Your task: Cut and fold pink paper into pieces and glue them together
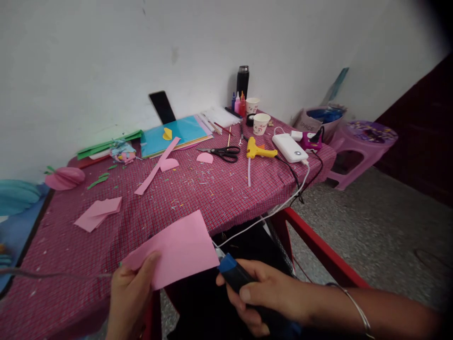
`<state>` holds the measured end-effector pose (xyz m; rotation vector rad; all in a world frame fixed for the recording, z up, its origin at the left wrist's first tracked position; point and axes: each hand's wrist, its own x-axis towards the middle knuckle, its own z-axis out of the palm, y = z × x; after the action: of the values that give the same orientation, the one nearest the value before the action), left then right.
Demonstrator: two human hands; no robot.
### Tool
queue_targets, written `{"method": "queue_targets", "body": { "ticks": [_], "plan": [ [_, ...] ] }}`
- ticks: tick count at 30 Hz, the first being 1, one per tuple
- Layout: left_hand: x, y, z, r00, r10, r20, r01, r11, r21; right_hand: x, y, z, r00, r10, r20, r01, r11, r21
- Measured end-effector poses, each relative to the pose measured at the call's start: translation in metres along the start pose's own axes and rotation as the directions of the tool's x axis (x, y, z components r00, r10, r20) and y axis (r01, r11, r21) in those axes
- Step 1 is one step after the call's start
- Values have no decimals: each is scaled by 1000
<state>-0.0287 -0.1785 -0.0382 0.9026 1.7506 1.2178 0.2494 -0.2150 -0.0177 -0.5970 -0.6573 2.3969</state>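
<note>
Got my left hand (132,288) pinching a rectangular pink paper sheet (184,250), right hand (264,293) gripping a blue-and-black metal-tipped tool (231,270) by its 4-o'clock edge, grey floor (354,226) beyond.

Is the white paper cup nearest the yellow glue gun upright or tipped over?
Upright: the white paper cup has its wide rim uppermost and narrower base on the red checked tablecloth.

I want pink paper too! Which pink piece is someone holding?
The large sheet in the left hand; the strip, half-circles and overlapping pieces lie unheld.
</note>
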Motion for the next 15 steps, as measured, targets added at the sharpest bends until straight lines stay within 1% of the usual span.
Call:
{"method": "queue_targets", "body": {
  "ticks": [3, 5, 8, 11, 13, 15],
  "plan": [
    [-1, -12, 1, 993, 110, -38, -108, 993, 55, 0, -2, -1, 999, -10, 35, 10, 1000, 23],
    [-2, -15, 4, 993, 118, -29, -117, 992, 43, 0, -3, -2, 997, -27, 72, 27, 1000, -2],
    [-3, -11, 9, 998, 61, 17, -61, 998, -16, -1, -5, -3, 994, -61, 86, 66, 996, -57],
    [-5, -7, 12, 995, 3, 95, 4, 997, -75, 0, -6, -3, 993, -80, 91, 89, 992, -95],
    [-6, -6, 13, 990, -18, 143, 31, 996, -84, 0, -6, -3, 992, -85, 95, 94, 991, -90],
    [-6, -6, 12, 986, -24, 164, 37, 996, -78, 1, -5, -2, 992, -82, 96, 89, 993, -72]
  ]
}}
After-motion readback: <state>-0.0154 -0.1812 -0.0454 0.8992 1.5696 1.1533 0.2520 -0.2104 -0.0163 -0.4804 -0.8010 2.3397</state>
